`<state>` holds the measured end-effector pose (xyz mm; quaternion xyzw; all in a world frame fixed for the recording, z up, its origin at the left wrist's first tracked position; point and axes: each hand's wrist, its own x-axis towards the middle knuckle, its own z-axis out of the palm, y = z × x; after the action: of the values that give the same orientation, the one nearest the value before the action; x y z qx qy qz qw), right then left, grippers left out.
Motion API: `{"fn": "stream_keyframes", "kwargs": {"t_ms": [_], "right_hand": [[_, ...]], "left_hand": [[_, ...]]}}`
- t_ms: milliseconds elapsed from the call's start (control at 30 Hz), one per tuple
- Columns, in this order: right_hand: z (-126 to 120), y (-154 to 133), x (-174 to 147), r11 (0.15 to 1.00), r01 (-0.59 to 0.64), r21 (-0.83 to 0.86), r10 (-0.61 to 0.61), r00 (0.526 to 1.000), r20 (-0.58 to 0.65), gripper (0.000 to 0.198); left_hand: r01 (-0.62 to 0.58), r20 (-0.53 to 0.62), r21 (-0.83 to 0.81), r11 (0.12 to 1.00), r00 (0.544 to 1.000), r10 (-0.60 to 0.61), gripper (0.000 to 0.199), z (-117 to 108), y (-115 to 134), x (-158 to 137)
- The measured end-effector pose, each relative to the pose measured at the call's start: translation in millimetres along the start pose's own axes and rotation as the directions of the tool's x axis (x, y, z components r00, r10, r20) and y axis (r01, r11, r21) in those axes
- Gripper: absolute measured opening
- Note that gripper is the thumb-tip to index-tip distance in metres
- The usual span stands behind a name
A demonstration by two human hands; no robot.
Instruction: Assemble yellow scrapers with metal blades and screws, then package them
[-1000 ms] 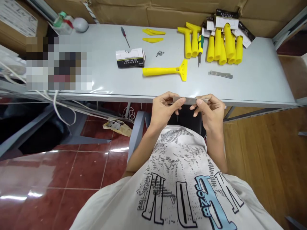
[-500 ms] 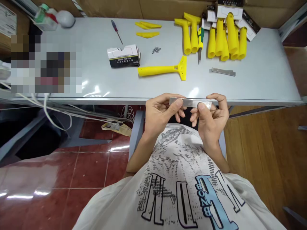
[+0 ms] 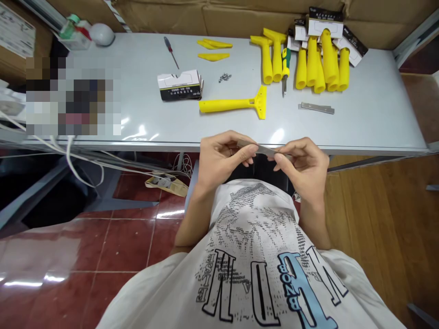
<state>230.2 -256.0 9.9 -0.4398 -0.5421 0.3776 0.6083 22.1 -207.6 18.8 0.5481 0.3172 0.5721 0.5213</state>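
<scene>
Between my two hands, just in front of the table's front edge, a flat grey metal scraper blade point(image 3: 265, 150) slants down to the right. My left hand point(image 3: 222, 157) pinches its left end between thumb and fingers. My right hand point(image 3: 303, 167) pinches the other end, which the fingers mostly cover. Beyond my hands a yellow scraper handle point(image 3: 226, 105) lies on the table, its wide head to the right. More metal blades point(image 3: 317, 108) rest one on another farther right.
Several yellow handles point(image 3: 329, 59) lie at the back right by black-and-white cards point(image 3: 325, 23). A green-yellow screwdriver point(image 3: 286, 68), small screws point(image 3: 225, 77), yellow strips point(image 3: 213, 56), a thin screwdriver point(image 3: 171, 52) and a card stack point(image 3: 179, 85) are spread about. White cables point(image 3: 68, 155) hang at left.
The blade has tilted, its right end now lower, and my right fingers have closed over that end. Both hands have spread slightly apart. The view has shifted a little.
</scene>
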Motion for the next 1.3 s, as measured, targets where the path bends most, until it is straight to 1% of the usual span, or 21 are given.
{"fn": "stream_keyframes", "kwargs": {"t_ms": [67,133,167,200,267,300,333,367,400,433,467,500,533,600,700,767,833,1000,1133,1233,1300], "right_hand": [[-9,-4,25,0.994,0.010,-0.109,0.002,0.994,0.111,0.020],[-15,-8,57,0.987,-0.005,-0.161,0.046,0.967,0.249,0.023],[-18,-8,75,0.984,-0.028,-0.176,0.082,0.947,0.310,0.029],[-19,-8,92,0.981,-0.041,-0.187,0.106,0.932,0.348,0.041],[-23,-2,125,0.976,-0.062,-0.207,0.133,0.928,0.348,0.067],[-25,3,139,0.974,-0.068,-0.215,0.137,0.935,0.328,0.079],[-28,10,150,0.972,-0.077,-0.223,0.145,0.940,0.308,0.088],[-30,17,159,0.968,-0.086,-0.236,0.155,0.944,0.291,0.088],[-32,25,166,0.963,-0.093,-0.251,0.164,0.947,0.278,0.081],[-33,33,171,0.958,-0.098,-0.270,0.172,0.949,0.266,0.066],[-34,40,175,0.952,-0.100,-0.289,0.176,0.952,0.251,0.048],[-34,47,177,0.946,-0.102,-0.307,0.179,0.955,0.236,0.033],[-33,53,179,0.941,-0.107,-0.321,0.185,0.957,0.224,0.025],[-30,62,181,0.931,-0.132,-0.339,0.215,0.951,0.220,0.021],[-25,67,182,0.925,-0.200,-0.323,0.281,0.932,0.228,0.031],[-21,68,182,0.928,-0.232,-0.291,0.297,0.933,0.205,0.045],[-17,69,182,0.930,-0.234,-0.284,0.291,0.939,0.180,0.050],[-10,77,185,0.930,-0.163,-0.328,0.225,0.961,0.162,0.036],[-6,86,187,0.941,-0.133,-0.310,0.190,0.969,0.159,0.035],[-8,89,183,0.950,-0.122,-0.286,0.180,0.966,0.184,0.048],[-11,88,180,0.954,-0.096,-0.285,0.146,0.977,0.158,0.057]], "left_hand": [[-0.030,0.097,0.110,0.993,0.995,0.019,0.034,-7,3,22],[-0.057,0.227,0.230,0.972,0.974,0.004,0.040,-14,4,55],[-0.080,0.263,0.271,0.959,0.965,0.006,0.045,-17,3,73],[-0.098,0.275,0.311,0.945,0.961,0.009,0.048,-20,1,92],[-0.209,0.333,0.420,0.883,0.941,0.064,0.054,-29,-4,126],[-0.294,0.379,0.516,0.804,0.921,0.093,0.062,-35,-7,139],[-0.360,0.446,0.625,0.693,0.893,0.061,0.068,-41,-9,150],[-0.407,0.501,0.713,0.571,0.866,-0.009,0.070,-47,-11,158],[-0.439,0.533,0.778,0.450,0.840,-0.101,0.071,-52,-13,163],[-0.456,0.542,0.817,0.353,0.817,-0.199,0.072,-57,-15,166],[-0.463,0.536,0.838,0.290,0.798,-0.276,0.073,-60,-16,168],[-0.463,0.529,0.847,0.261,0.783,-0.327,0.074,-61,-18,170],[-0.459,0.527,0.849,0.260,0.772,-0.357,0.071,-62,-20,171],[-0.449,0.534,0.843,0.297,0.765,-0.361,0.056,-60,-24,174],[-0.465,0.556,0.822,0.328,0.778,-0.292,0.037,-59,-33,176],[-0.497,0.573,0.807,0.319,0.789,-0.221,0.037,-62,-40,174],[-0.528,0.589,0.791,0.309,0.794,-0.151,0.040,-68,-46,170],[-0.592,0.624,0.753,0.288,0.781,-0.028,0.040,-78,-58,161],[-0.629,0.646,0.728,0.274,0.762,0.032,0.041,-79,-63,159],[-0.640,0.652,0.717,0.276,0.756,0.060,0.040,-79,-63,158],[-0.650,0.661,0.710,0.273,0.748,0.061,0.041,-78,-60,156]]}}
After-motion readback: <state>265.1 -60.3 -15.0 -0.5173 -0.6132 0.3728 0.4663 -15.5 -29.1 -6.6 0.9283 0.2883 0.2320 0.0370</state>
